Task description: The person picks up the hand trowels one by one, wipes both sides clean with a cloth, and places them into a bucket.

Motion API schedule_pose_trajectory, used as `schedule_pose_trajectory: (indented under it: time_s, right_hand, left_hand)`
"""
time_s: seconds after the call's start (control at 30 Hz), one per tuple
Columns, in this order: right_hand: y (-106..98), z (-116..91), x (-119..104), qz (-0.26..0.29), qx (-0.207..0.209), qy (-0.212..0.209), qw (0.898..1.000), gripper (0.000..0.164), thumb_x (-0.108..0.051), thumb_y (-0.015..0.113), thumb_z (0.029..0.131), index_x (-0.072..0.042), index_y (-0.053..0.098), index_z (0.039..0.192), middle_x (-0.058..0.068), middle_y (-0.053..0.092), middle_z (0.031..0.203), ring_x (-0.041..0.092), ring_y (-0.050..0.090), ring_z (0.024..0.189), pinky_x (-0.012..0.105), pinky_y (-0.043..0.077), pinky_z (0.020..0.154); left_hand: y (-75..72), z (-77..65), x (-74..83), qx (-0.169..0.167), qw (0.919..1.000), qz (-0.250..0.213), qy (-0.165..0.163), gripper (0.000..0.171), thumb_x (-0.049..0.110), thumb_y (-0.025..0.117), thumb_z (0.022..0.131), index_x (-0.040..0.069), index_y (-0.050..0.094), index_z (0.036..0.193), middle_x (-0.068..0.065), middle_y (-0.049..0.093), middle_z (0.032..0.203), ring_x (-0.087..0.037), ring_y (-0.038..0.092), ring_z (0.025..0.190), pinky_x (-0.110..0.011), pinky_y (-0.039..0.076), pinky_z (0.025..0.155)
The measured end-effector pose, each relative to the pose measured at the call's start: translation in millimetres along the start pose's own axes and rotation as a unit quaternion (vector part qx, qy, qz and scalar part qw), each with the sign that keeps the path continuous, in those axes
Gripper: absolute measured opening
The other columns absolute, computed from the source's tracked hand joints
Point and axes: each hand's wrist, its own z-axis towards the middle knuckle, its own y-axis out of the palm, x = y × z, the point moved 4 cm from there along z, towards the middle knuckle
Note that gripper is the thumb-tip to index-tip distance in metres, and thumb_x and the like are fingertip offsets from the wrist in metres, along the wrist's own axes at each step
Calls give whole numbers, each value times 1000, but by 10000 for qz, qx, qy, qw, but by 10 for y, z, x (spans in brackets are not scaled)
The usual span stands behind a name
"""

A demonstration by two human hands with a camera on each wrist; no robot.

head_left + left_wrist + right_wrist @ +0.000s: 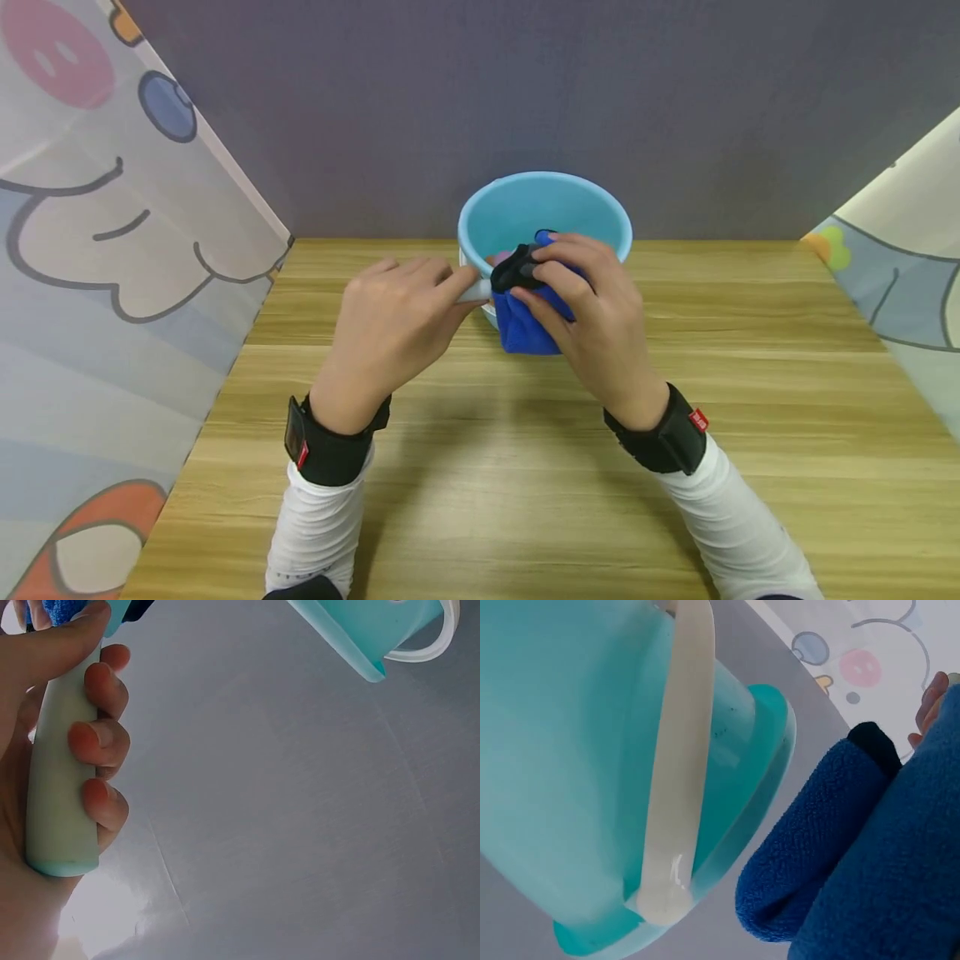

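My left hand [397, 308] grips a pale handle [64, 765] with teal ends, its fingers curled round the shaft. In the head view, the handle's tip meets a black piece [512, 271] that sits against a blue terry cloth [528, 325]. The fingertips of my right hand [600, 308] pinch that black piece and the cloth near the front rim of a light blue bucket [547, 177]. The cloth hangs in thick folds with a dark edge, as the right wrist view shows. My right fingers partly hide the black piece.
The bucket stands on a wood-grain table [480, 483] against a grey back panel [525, 92], its white carrying handle [676, 765] hanging down the side. Something pinkish [502, 257] shows inside the bucket. Cartoon-printed panels [67, 350] border the table left and right.
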Motion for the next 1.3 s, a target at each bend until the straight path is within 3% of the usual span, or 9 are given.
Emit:
schedule_pose_trajectory:
  time_s: [0.13, 0.23, 0.4, 0.47, 0.57, 0.73, 0.83, 1.0, 1.3]
  right_hand:
    - [-6, -23, -12, 82, 240, 314, 9992, 43, -6, 85, 80, -7, 50, 105, 20, 63, 115, 37, 68, 114, 43, 56, 101]
    - [-14, -29, -22, 253, 529, 345, 9977, 37, -1, 88, 75, -3, 57, 97, 21, 65, 110, 38, 68, 114, 41, 54, 104]
    - [-6, -16, -40, 304, 773, -28, 9965, 24, -14, 85, 82, 3, 69, 90, 20, 74, 102, 37, 70, 114, 41, 53, 106]
    - [5, -3, -35, 276, 633, -143, 9975, 26, -22, 81, 87, 2, 73, 95, 19, 75, 106, 37, 68, 119, 42, 52, 108]
    - [27, 24, -8, 202, 64, -252, 9995, 42, -39, 75, 91, -3, 73, 112, 16, 73, 121, 38, 59, 133, 48, 44, 115]
    - [71, 41, 73, -104, -962, -258, 9950, 68, -64, 72, 85, -19, 64, 135, 12, 60, 143, 44, 41, 146, 60, 35, 118]
    - [87, 35, 103, -251, -1228, -254, 9918, 73, -56, 83, 79, -23, 60, 139, 13, 56, 146, 45, 43, 143, 61, 40, 114]
    - [93, 24, 112, -403, -1339, -345, 9896, 87, -43, 96, 64, -24, 58, 140, 13, 54, 146, 44, 48, 136, 60, 45, 108]
    - [99, 27, 143, -225, -1305, -339, 9906, 81, -34, 93, 66, -23, 58, 138, 15, 54, 145, 44, 51, 129, 59, 46, 106]
  left_hand:
    - [15, -13, 11, 90, 10000, -5, 26, 25, 38, 70, 96, 15, 62, 94, 2, 53, 63, -13, 43, 49, -28, 29, 48]
    - [21, -15, 18, 127, 9999, 6, 52, 26, 37, 69, 97, 14, 59, 91, 2, 48, 61, -13, 39, 48, -28, 28, 47]
    - [8, -9, 11, 115, 9999, 120, 27, 24, 38, 68, 97, 15, 64, 93, 2, 53, 62, -13, 44, 49, -28, 29, 47]
    - [-7, -10, -11, 117, 9997, 209, -51, 24, 38, 68, 98, 15, 67, 94, 1, 58, 64, -13, 50, 49, -28, 32, 47]
    - [-47, -21, -66, 194, 9990, 307, -277, 24, 38, 70, 97, 15, 72, 94, 0, 67, 68, -17, 60, 53, -30, 39, 46]
    - [-85, -45, -131, 227, 9983, 255, -473, 23, 37, 71, 96, 14, 75, 96, -2, 72, 74, -21, 67, 57, -30, 41, 46]
    - [-83, -45, -129, 205, 9987, 232, -407, 24, 36, 70, 97, 13, 73, 93, -2, 70, 72, -20, 65, 55, -30, 40, 45]
    - [-80, -48, -121, 219, 9988, 236, -381, 24, 36, 71, 96, 13, 72, 90, -2, 70, 72, -20, 65, 55, -30, 41, 45]
    - [-94, -52, -123, 231, 9990, 183, -347, 24, 37, 70, 97, 14, 72, 92, -1, 72, 73, -19, 67, 57, -29, 41, 46]
